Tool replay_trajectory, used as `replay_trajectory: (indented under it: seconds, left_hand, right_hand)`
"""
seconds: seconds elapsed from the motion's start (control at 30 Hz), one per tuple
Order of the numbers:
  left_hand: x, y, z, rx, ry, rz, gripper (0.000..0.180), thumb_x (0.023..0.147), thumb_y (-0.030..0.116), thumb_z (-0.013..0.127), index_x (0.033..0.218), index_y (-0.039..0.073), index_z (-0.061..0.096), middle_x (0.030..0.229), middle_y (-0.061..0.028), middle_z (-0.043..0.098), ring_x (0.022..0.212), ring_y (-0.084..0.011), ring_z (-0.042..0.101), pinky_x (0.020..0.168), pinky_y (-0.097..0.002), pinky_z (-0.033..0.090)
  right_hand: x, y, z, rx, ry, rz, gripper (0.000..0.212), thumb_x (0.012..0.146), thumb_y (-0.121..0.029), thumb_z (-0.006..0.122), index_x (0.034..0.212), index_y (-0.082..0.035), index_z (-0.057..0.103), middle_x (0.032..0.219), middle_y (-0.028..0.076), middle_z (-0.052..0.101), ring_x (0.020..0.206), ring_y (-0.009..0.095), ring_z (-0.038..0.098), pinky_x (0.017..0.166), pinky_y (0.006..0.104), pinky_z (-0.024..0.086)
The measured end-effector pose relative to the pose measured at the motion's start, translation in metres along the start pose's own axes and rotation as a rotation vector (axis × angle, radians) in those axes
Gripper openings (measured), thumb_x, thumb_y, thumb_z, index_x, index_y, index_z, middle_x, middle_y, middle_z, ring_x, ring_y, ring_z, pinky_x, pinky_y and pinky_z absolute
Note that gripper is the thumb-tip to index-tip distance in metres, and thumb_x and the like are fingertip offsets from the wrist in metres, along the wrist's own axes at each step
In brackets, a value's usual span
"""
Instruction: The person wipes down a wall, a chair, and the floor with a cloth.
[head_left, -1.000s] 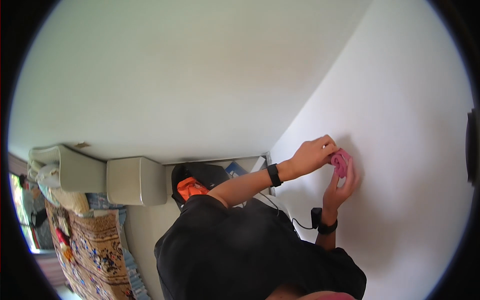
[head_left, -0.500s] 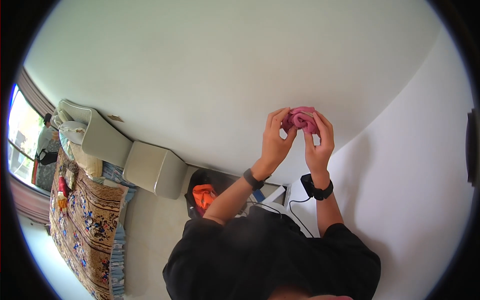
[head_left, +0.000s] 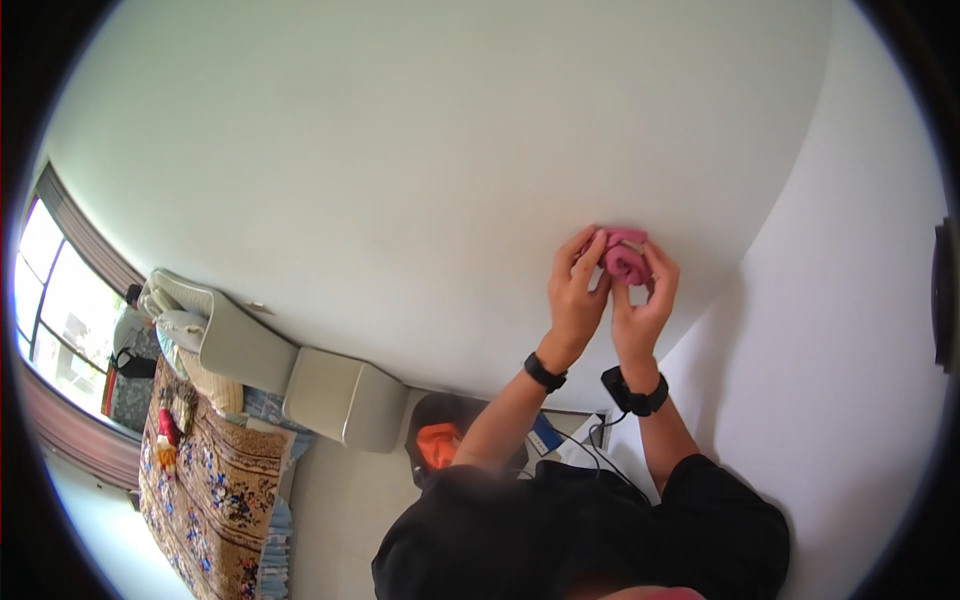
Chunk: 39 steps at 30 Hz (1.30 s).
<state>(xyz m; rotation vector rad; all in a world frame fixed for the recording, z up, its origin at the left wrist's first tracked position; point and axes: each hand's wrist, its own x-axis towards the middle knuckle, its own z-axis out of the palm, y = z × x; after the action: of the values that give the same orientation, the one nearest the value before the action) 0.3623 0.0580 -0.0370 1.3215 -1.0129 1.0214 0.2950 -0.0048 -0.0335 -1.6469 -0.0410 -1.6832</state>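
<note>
**As left hand and right hand share the pink roll, both grips curl in from the sides**

From my screen: roll looks like soft cloth, coiled, spiral end facing the camera. It sits between the two hands, up in front of the pale wall, arms reaching out from the black shirt. How far off the wall, I can't tell.

My read on why: a coil like that probably loosens without support on both sides, hence two hands. Holding it up in the air likely gives the fingers room all round. Some edge shows at the top; too small for me to say whether it's loose or tucked.

Fingers. Left: part-closed on the roll's left side, thumb low, near the bottom edge. Right: bent in a C, fingers against the right side, thumb underneath. Neither is spread wide. I'd call it a light grip, since the coil looks round, not squashed. Far-side contact is hidden from me.

Rest, quick. Dark strap on the left wrist, black band with a box on the right. Down the wall: cabinet, bed, dark bag with something orange in it, all well apart from the roll. Another person is over by the window.
</note>
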Motion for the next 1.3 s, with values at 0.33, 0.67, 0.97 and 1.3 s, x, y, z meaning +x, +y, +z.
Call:
replay_trajectory:
  seconds: [0.33, 0.67, 0.97, 1.3]
  left_hand:
    - [-0.001, -0.028, -0.014, 0.170, 0.097, 0.021, 0.057, 0.073, -0.011, 0.069, 0.127, 0.006, 0.059, 0.121, -0.0144, 0.055, 0.103, -0.0270, 0.058, 0.077, -0.0330, 0.053]
    - [0.003, -0.062, 0.009, 0.087, 0.074, -0.097, 0.051, 0.079, -0.011, 0.064, 0.126, 0.005, 0.059, 0.117, -0.0140, 0.055, 0.104, -0.0267, 0.058, 0.079, -0.0327, 0.056]
    - [0.029, -0.060, 0.040, 0.064, 0.036, -0.095, 0.044, 0.077, -0.007, 0.068, 0.119, 0.008, 0.065, 0.111, -0.0103, 0.058, 0.084, -0.0206, 0.065, 0.068, -0.0262, 0.057]
    - [-0.011, -0.075, 0.067, 0.125, -0.124, 0.058, 0.042, 0.073, 0.000, 0.073, 0.114, 0.011, 0.067, 0.103, -0.0050, 0.061, 0.079, -0.0198, 0.063, 0.063, -0.0295, 0.053]
  right_hand:
    - [0.003, 0.004, 0.018, 0.049, -0.207, -0.029, 0.054, 0.078, 0.004, 0.067, 0.129, -0.002, 0.050, 0.125, 0.014, 0.048, 0.110, 0.025, 0.054, 0.087, 0.0318, 0.050]
    - [0.004, 0.050, 0.045, -0.043, -0.109, -0.046, 0.052, 0.080, 0.004, 0.065, 0.129, -0.002, 0.051, 0.123, 0.013, 0.049, 0.105, 0.023, 0.057, 0.082, 0.0297, 0.052]
    - [0.028, 0.067, 0.042, 0.099, -0.007, 0.084, 0.046, 0.083, 0.006, 0.062, 0.128, -0.001, 0.051, 0.119, 0.010, 0.049, 0.098, 0.017, 0.059, 0.074, 0.0247, 0.051]
    - [-0.013, 0.126, 0.017, 0.015, 0.130, 0.224, 0.042, 0.079, 0.007, 0.065, 0.119, -0.002, 0.055, 0.110, 0.008, 0.051, 0.091, 0.016, 0.057, 0.068, 0.0235, 0.051]
